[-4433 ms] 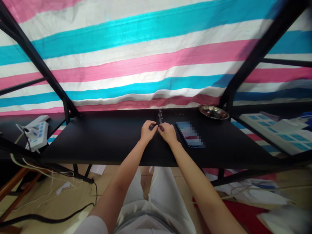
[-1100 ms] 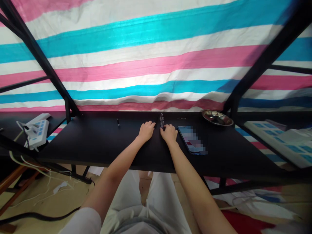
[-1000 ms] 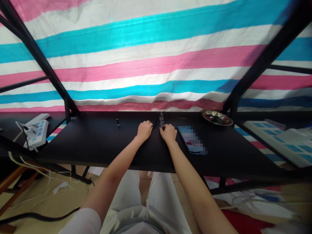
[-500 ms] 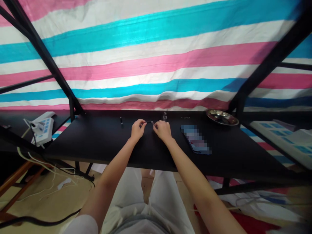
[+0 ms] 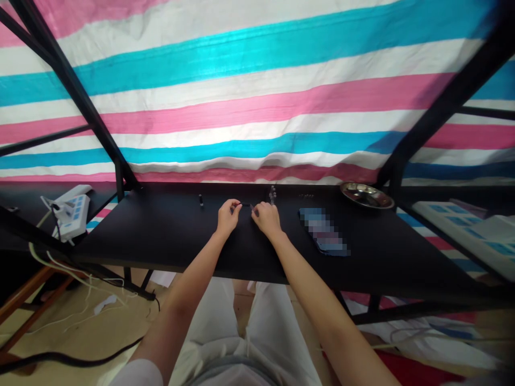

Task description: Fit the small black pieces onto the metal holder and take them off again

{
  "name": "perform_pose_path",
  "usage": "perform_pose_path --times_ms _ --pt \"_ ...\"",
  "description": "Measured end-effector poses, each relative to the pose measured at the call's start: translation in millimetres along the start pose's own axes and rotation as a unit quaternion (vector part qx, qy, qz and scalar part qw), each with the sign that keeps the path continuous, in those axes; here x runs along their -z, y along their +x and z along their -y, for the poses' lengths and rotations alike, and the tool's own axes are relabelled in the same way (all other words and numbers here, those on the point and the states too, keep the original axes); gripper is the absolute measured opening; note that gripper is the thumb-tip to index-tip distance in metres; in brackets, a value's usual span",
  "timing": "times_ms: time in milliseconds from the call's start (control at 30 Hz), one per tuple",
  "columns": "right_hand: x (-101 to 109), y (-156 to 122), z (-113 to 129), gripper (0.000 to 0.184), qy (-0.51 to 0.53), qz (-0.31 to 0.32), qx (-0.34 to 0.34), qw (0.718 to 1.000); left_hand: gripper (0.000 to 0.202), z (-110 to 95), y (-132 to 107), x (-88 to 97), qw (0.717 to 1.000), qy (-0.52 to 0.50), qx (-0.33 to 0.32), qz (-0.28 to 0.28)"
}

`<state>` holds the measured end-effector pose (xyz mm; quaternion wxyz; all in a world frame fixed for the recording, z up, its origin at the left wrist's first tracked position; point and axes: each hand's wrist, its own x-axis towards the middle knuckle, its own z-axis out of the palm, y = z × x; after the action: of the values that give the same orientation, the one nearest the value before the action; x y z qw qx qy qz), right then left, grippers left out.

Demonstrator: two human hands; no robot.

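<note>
My left hand (image 5: pixel 228 217) is closed in a pinch on a small thin black rod (image 5: pixel 245 205), whose free end points toward my right hand. Just to its right, my right hand (image 5: pixel 266 219) is closed too, its fingertips on a small slim piece (image 5: pixel 252 207) too small to name. Whether the two pieces touch I cannot tell. A short black cylinder with a pale band (image 5: pixel 201 200) stands left of my hands. Behind my right hand is a cluster of small greyish pieces (image 5: pixel 272 194); several tiny bits (image 5: pixel 306 196) lie in a row farther right.
A shiny metal dish (image 5: pixel 367 196) sits at the back right of the black table (image 5: pixel 161 236). Nearer lies a blurred-out phone-shaped object (image 5: pixel 324 233). White power strips (image 5: pixel 74 214) are at the left; black frame posts (image 5: pixel 96 123) and a striped sheet (image 5: pixel 257 96) enclose the table.
Both hands keep their pinches. My right hand has shifted slightly left, and the slim piece at its fingertips sits a little lower. The view has moved very slightly.
</note>
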<state>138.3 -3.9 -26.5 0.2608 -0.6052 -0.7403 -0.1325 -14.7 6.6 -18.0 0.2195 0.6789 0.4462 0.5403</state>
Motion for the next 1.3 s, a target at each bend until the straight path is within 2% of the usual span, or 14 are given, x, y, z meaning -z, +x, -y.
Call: perform_pose_path --times_ms 300,533,700,833,967,1300 --pt "4 -6 3 0.014 -0.022 -0.026 0.026 0.999 0.019 -7 0 1.5 0.995 -0.094 0.044 0.013" --pt "4 -8 5 0.015 0.007 -0.043 0.044 0.998 0.019 2 -1 -4.7 0.995 -0.066 0.02 0.072" --pt "4 -10 7 0.018 0.064 -0.041 0.024 0.997 0.024 2 -2 -5.1 0.995 -0.072 0.036 0.066" --pt "4 -10 9 0.018 0.095 -0.034 0.001 0.995 0.022 0 -2 -3.2 0.995 -0.058 0.018 0.073" --pt "5 -11 11 0.019 0.093 -0.038 0.017 0.995 0.016 0 -2 -2.7 0.995 -0.042 0.002 0.093" --pt "10 -11 15 0.024 0.094 -0.068 0.05 0.992 0.021 0 2 1.7 0.988 -0.095 0.076 0.098"
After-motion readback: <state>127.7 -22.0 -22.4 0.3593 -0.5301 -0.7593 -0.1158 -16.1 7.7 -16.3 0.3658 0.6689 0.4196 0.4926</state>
